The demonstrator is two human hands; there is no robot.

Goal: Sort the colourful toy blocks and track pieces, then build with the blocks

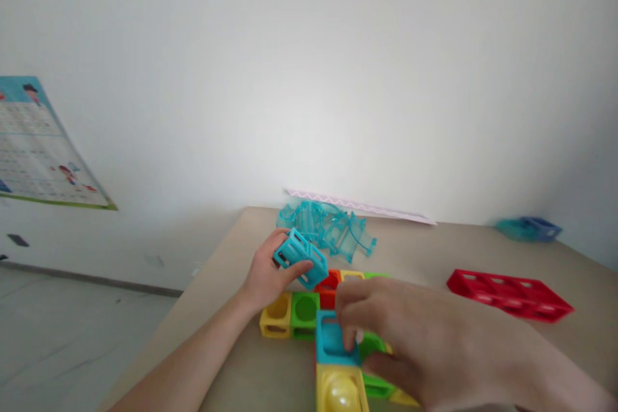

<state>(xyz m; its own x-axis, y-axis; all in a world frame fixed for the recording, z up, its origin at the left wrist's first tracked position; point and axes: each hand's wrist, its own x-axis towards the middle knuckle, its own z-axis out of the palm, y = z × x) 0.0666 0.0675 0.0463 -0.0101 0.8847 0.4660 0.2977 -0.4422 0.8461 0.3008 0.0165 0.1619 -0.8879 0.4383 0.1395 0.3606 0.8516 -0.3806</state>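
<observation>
My left hand point(270, 270) grips a light-blue hollow toy block point(302, 259), tilted above the table, with the thumb across its near side. My right hand point(391, 328) reaches over the assembled blocks. Its index fingertip dips into the opening of a blue cube block point(333, 341), and the thumb is at that block's right side. In front of it is a yellow block point(340, 393) with a rounded dome inside. Green point(306, 315) and yellow point(277, 315) cube blocks stand to the left, with a red block point(329, 290) behind. My right hand hides part of the assembly.
Translucent teal track pieces point(328, 226) lie in a heap toward the back of the table point(226, 367). A red block piece with several openings point(509, 296) is at the right. Farther back sits a dark-blue block point(541, 229) beside a teal piece. A wall stands behind the table.
</observation>
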